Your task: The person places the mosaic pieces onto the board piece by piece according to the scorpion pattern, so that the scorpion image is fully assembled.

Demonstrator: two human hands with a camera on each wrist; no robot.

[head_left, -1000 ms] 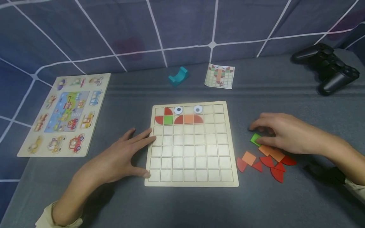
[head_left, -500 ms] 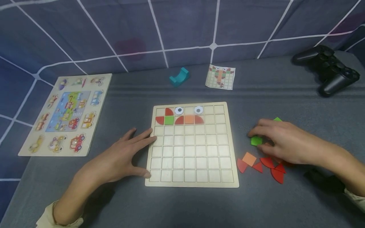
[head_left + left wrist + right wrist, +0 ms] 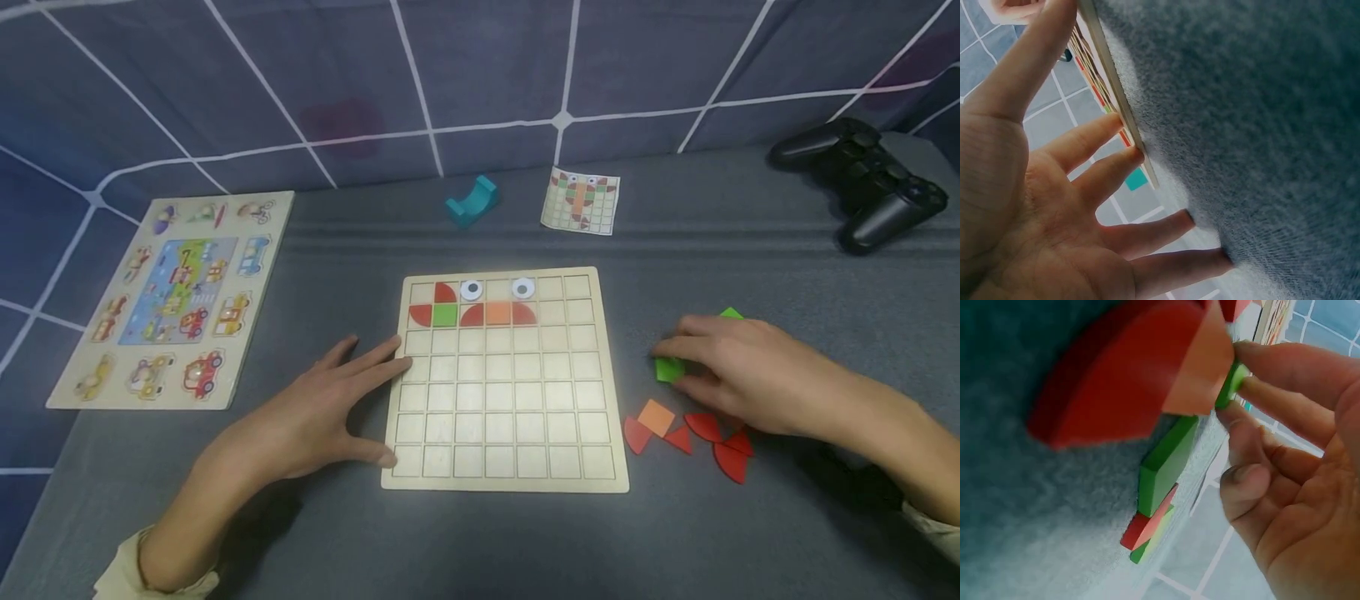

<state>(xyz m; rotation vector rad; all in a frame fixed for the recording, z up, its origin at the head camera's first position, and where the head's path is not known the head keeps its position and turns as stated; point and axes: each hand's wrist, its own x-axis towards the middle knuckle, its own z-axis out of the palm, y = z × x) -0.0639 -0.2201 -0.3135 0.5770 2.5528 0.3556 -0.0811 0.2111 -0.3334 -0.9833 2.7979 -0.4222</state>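
A wooden grid board [image 3: 510, 400] lies in front of me, with red quarter-circles, a green square [image 3: 445, 315], an orange square [image 3: 497, 313] and two eye discs [image 3: 522, 288] set in its upper rows. My left hand [image 3: 307, 429] rests at the board's left edge, fingers spread, thumb and two fingertips on the rim. To the right of the board, my right hand [image 3: 757, 375] pinches a green square tile [image 3: 669, 369] between thumb and fingers. In the right wrist view another green tile [image 3: 1169, 465] lies below that hand, beside red and orange pieces.
Loose red pieces [image 3: 730, 461] and an orange square [image 3: 656, 417] lie between board and right hand. Behind the board are a printed pattern card [image 3: 580, 202] and a teal curved block [image 3: 473, 202]. A vehicle puzzle [image 3: 258, 333] lies left; a black game controller [image 3: 858, 183] sits far right.
My right hand has come slightly nearer over the loose pieces, its fingers now on the green tile and covering orange tiles. Another green piece shows behind its knuckles. My left hand stays put.
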